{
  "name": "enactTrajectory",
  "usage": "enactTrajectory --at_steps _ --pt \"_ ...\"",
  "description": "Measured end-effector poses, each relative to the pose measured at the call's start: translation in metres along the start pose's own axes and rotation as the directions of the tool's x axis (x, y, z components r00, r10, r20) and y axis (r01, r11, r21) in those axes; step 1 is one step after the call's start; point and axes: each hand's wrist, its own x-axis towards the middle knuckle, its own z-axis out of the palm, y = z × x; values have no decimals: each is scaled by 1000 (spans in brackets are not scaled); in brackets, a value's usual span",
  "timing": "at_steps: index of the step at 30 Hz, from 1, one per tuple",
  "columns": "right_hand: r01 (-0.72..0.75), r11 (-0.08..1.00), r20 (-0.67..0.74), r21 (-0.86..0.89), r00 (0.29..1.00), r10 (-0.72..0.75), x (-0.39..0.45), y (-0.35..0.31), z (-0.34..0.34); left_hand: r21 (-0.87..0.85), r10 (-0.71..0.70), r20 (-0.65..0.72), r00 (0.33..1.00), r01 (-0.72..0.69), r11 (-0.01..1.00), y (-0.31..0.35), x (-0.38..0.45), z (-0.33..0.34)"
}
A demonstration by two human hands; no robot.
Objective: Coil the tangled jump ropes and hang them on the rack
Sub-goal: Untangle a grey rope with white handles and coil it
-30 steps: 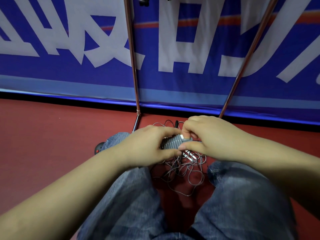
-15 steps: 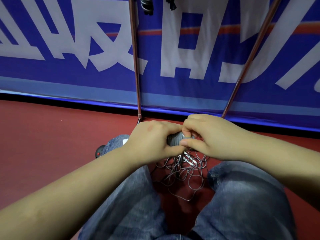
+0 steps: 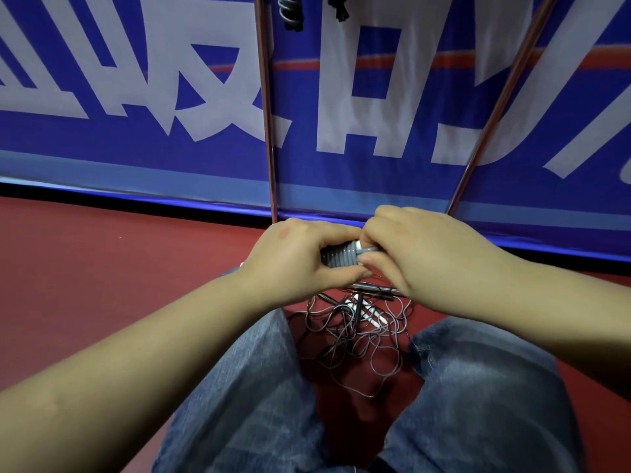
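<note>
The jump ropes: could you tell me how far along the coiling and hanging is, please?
Done: dark coils already hang at the top of the rack, apparently ropes. In hand: the left hand grips a ribbed grey handle while the right hand pinches its end. Left: a tangled pile of rope on the red floor between the knees, uncoiled.

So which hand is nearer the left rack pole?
Left. The left hand lies just below the left rack pole; the right hand lies farther right.
</note>
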Motion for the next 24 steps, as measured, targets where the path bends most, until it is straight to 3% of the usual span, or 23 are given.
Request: enactTrajectory --at_steps 6,11,15,18,20,22,23,24 --pt "-59 998 62 6 996 58 6 0 1 66 97 -7 995 -96 993 0 0 5" --pt "70 996 108 45 991 -75 4 5 5 70 253 -1 968 -252 965 -8 -8 9" --pt "63 961 114 270 989 -96 1 6 6 49 334 -42 942 -332 942 -15 -15 15" --pt "-30 848 109 528 993 -32 -1 11 6 28 332 -77 940 -331 943 -14 -17 17" --pt "-93 780 113 619 993 28 -2 11 8 6 253 -64 965 -254 967 -14 -18 18" --pt "-113 768 74 631 994 85 0 13 13 -141 34 -35 999 -39 989 -10 -19 19" --pt "-131 738 39 662 989 140 2 16 17 -307 -115 -9 993 107 946 -6 -19 20" --pt "-162 669 15 725 975 220 4 18 23 -497 -250 34 968 233 836 0 -18 21"
